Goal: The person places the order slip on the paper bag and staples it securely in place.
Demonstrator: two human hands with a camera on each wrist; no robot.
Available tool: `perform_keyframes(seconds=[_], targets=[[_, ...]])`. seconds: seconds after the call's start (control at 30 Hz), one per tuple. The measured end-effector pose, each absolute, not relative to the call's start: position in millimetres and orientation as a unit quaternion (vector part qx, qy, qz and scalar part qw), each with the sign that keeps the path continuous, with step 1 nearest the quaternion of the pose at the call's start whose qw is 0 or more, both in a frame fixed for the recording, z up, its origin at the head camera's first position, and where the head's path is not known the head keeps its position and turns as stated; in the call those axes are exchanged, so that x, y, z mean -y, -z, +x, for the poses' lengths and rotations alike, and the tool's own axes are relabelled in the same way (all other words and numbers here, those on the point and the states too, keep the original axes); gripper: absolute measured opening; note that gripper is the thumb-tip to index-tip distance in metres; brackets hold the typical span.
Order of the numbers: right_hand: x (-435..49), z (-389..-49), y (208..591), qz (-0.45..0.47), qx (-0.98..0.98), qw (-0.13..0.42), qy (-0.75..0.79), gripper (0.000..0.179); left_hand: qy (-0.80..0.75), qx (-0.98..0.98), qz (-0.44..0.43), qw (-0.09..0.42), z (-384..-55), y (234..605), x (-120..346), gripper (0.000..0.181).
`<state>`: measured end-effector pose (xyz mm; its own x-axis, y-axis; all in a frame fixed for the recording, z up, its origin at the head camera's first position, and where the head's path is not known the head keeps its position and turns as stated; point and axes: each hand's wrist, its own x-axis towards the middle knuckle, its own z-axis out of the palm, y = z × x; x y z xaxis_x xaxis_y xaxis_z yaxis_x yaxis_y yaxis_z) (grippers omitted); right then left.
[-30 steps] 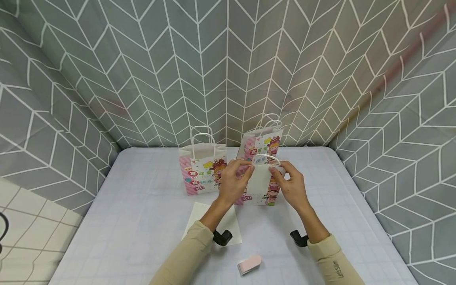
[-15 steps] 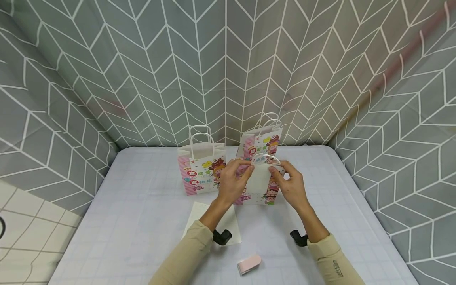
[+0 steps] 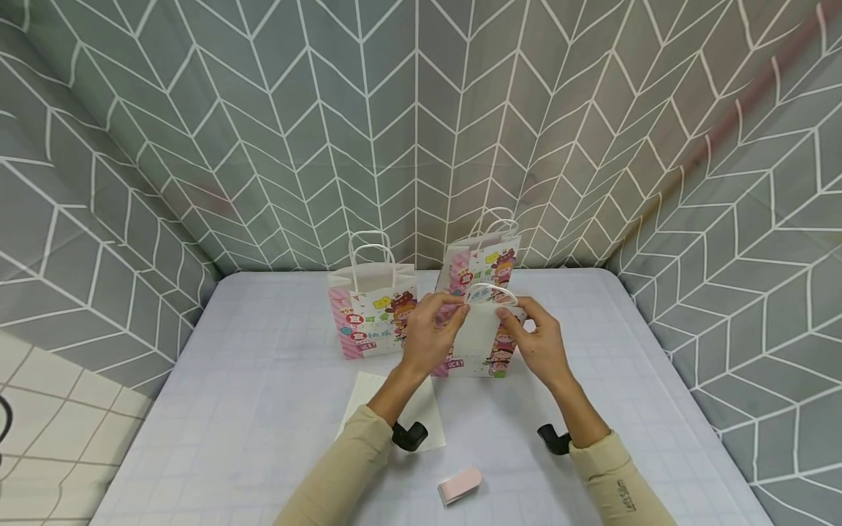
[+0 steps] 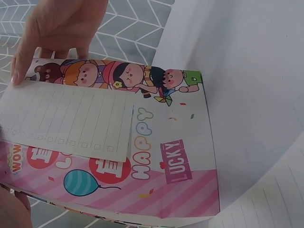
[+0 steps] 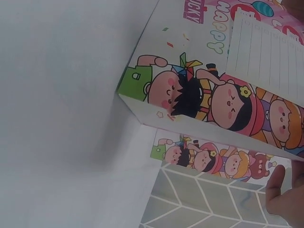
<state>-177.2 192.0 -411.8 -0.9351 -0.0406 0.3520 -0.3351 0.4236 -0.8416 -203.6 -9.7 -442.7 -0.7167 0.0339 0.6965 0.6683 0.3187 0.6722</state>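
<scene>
Three printed paper bags stand upright on the counter (image 3: 263, 409) in the head view. The left bag (image 3: 371, 321) is toward the far edge, left of middle; the rear bag (image 3: 483, 256) stands right of it, near that edge. In front of the rear bag is the held bag (image 3: 476, 369), its white handle (image 3: 492, 287) looping above both hands. The left hand (image 3: 430, 332) pinches the upper left of a pale slip (image 3: 475, 330) against the bag's top, and the right hand (image 3: 539, 343) pinches the upper right. A loose sheet (image 3: 427, 409) lies nearer the near edge, partly under the left forearm, with a pink object (image 3: 462, 486) closer still to that edge.

From the left wrist, the slip lies against the bag's front, ruled, with a row of small boxes; the right thumb presses on its edge.

From the right wrist, printed children line the held bag's side, its bottom corner at the counter; part of the right hand shows at the frame's edge.
</scene>
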Motion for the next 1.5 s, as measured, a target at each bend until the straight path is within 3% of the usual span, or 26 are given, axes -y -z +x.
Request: perform_keyframes(seconds=[0.43, 0.57, 0.73, 0.9, 1.07, 1.3, 1.5], targets=[[-212, -170, 419, 0.128, 0.826, 0.156, -0.526, 0.062, 0.541, 0.760, -0.221, 0.285, -203, 441, 10, 0.014], [-218, -163, 417, 0.109, 0.820, 0.170, -0.536, 0.052, 0.538, 0.761, -0.219, 0.290, -204, 441, 11, 0.014], [-239, -166, 443, 0.076, 0.844, 0.156, -0.508, 0.033, 0.534, 0.761, -0.220, 0.295, -204, 442, 11, 0.014], [-245, -160, 457, 0.098, 0.887, 0.081, -0.444, 0.018, 0.532, 0.761, -0.221, 0.298, -205, 442, 10, 0.014], [-232, -147, 464, 0.197, 0.883, -0.037, -0.424, 0.014, 0.531, 0.760, -0.221, 0.302, -206, 443, 11, 0.014], [-207, -128, 477, 0.297, 0.847, -0.192, -0.397, 0.027, 0.530, 0.760, -0.222, 0.304, -206, 443, 11, 0.013], [-197, -120, 484, 0.320, 0.850, -0.243, -0.342, 0.037, 0.531, 0.762, -0.219, 0.300, -204, 443, 11, 0.014]])
